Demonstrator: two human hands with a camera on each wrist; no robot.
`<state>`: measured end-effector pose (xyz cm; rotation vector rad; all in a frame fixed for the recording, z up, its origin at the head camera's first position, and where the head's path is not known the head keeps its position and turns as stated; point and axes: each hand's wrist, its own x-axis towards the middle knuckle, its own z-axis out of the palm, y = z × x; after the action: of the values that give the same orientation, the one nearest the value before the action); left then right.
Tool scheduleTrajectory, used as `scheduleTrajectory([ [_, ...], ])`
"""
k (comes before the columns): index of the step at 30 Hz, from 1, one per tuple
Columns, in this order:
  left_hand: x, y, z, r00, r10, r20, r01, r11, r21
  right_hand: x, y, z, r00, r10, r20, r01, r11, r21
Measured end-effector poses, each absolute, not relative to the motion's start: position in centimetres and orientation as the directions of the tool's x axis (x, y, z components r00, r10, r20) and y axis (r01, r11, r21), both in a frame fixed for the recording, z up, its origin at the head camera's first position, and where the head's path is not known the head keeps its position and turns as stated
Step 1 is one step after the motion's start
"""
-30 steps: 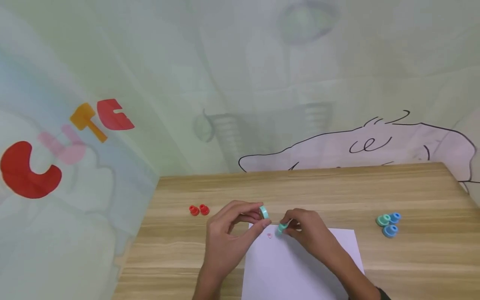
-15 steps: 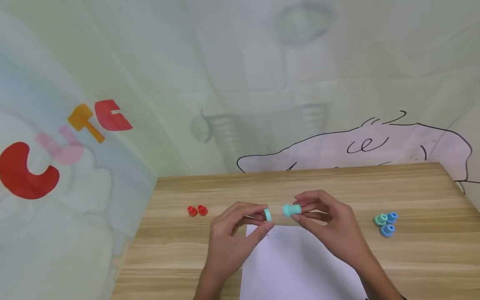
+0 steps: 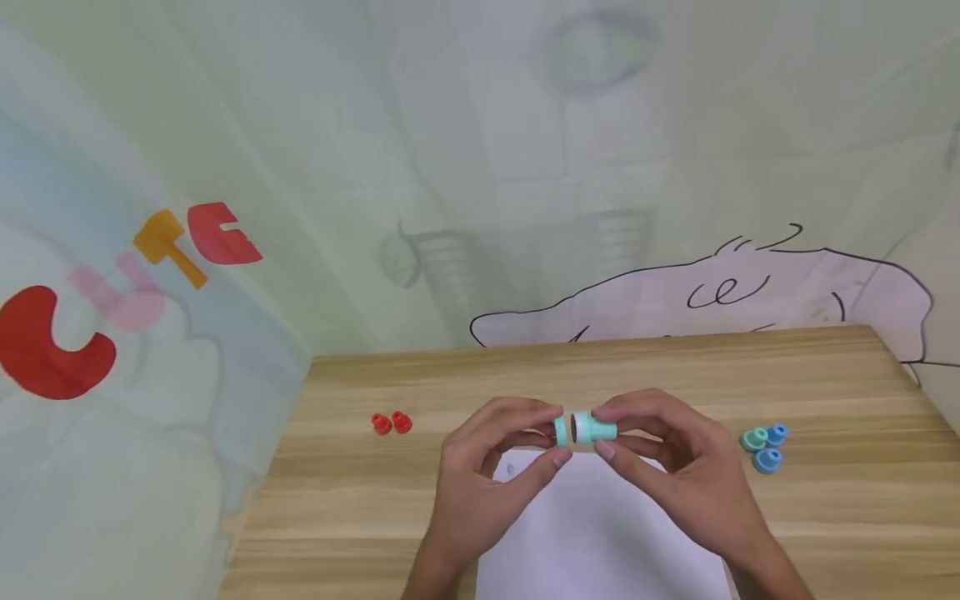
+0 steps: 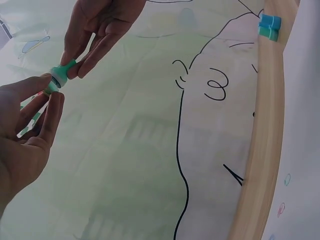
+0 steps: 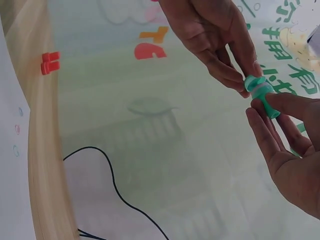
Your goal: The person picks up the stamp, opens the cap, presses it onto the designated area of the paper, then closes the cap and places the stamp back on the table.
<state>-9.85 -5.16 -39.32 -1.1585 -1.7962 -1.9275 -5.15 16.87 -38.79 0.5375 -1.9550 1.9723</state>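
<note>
Above the far edge of a white paper sheet [image 3: 592, 542], both hands meet around a small teal toy stamp. My left hand [image 3: 480, 475] pinches its round teal cap [image 3: 561, 432] between thumb and fingers. Thumb and fingers of my right hand [image 3: 686, 471] grip the stamp [image 3: 602, 429] by its narrow handle, the stamping face turned left toward the cap. A narrow gap shows between cap and stamp in the head view. Small printed marks lie on the paper; a blue mark [image 3: 512, 468] shows near its far left corner, and a pink mark [image 5: 17, 129] appears in the right wrist view.
Two red stamps [image 3: 392, 422] stand on the wooden table [image 3: 360, 500] to the left. To the right is a cluster of a green stamp [image 3: 753, 439] and two blue stamps [image 3: 767, 461]. A printed cloth [image 3: 450, 167] hangs behind the table.
My right hand has lifted the stamp off the paper, turned it sideways and brought it close to the cap. My left hand, still pinching the cap, has shifted right.
</note>
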Motion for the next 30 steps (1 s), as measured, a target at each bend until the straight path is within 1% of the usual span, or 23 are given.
scheduleTrajectory([
  [2,-9.8,-5.1,-39.3,-0.651,0.322,0.688,0.665,-0.196,0.721,-5.2,16.8,-38.8,-0.863,-0.05,0.502,-0.5,-0.044,-0.865],
  [7,-9.7,-5.1,-39.2,-0.668,0.33,0.667,0.65,-0.176,0.739,-5.3,16.6,-38.7,-0.842,-0.08,0.533,-0.529,-0.062,-0.846],
  [12,-9.7,-5.1,-39.3,-0.663,0.341,0.666,0.653,-0.171,0.738,-5.5,16.6,-39.0,-0.828,-0.098,0.552,-0.547,-0.078,-0.833],
  [17,-9.9,-4.9,-39.3,-0.654,0.353,0.668,0.655,-0.176,0.735,-5.6,16.6,-39.1,-0.823,-0.102,0.559,-0.557,-0.055,-0.829],
  [20,-10.0,-5.0,-39.3,-0.656,0.363,0.662,0.648,-0.18,0.74,-5.7,16.7,-39.2,-0.804,-0.108,0.585,-0.586,-0.031,-0.81],
  [24,-10.1,-5.1,-39.5,-0.642,0.373,0.669,0.65,-0.199,0.734,-5.9,16.7,-39.5,-0.744,-0.128,0.656,-0.661,-0.005,-0.75],
  [30,-10.2,-5.3,-39.8,-0.62,0.401,0.675,0.652,-0.216,0.727,-6.3,16.7,-39.6,-0.616,-0.149,0.773,-0.785,0.035,-0.619],
])
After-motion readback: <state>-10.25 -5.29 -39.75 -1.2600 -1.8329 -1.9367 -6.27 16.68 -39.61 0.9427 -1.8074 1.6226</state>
